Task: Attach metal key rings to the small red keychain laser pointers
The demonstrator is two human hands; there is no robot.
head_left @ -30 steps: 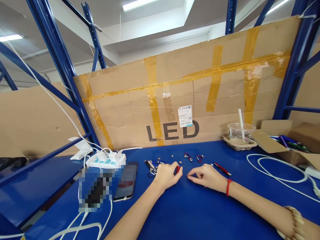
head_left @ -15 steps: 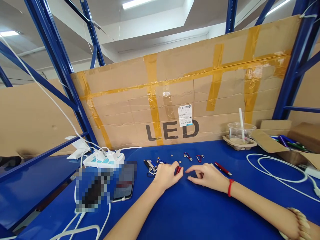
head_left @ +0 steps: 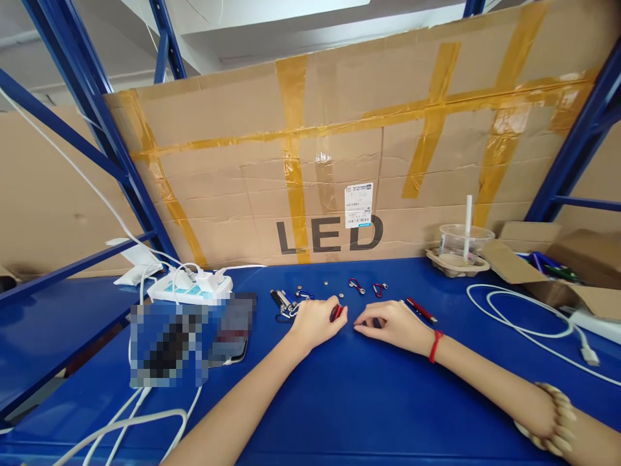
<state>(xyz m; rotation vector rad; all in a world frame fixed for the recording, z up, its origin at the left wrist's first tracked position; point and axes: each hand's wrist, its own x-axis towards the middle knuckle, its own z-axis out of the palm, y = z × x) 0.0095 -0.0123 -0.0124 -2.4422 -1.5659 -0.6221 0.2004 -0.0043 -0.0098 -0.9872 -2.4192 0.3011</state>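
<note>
My left hand (head_left: 314, 323) is closed around a small red object (head_left: 336, 313), mostly covered by the fingers. To its right, my right hand (head_left: 395, 325) rests low over the blue table with thumb and forefinger tips together; whatever lies between them is hidden. Just left of my left hand lies a bunch of small metallic cylinders (head_left: 282, 301) with cords. Beyond the hands are small silver discs (head_left: 326, 283) and two red clips with metal ends, one nearer the middle (head_left: 356, 285) and another further right (head_left: 380, 289). A red pen-like stick (head_left: 421, 310) lies behind my right hand.
A phone (head_left: 233, 329) and a white power strip (head_left: 191, 286) with cables lie on the left. On the right are a plastic cup with straw (head_left: 463, 243) in a carton holder, an open cardboard box (head_left: 577, 279) and a coiled white cable (head_left: 521, 330). Taped cardboard (head_left: 233, 194) stands behind.
My right thumb and forefinger have come together from a wider gap, where a small silvery piece showed near the thumb. My left hand still grips the red object. The view has tilted down.
</note>
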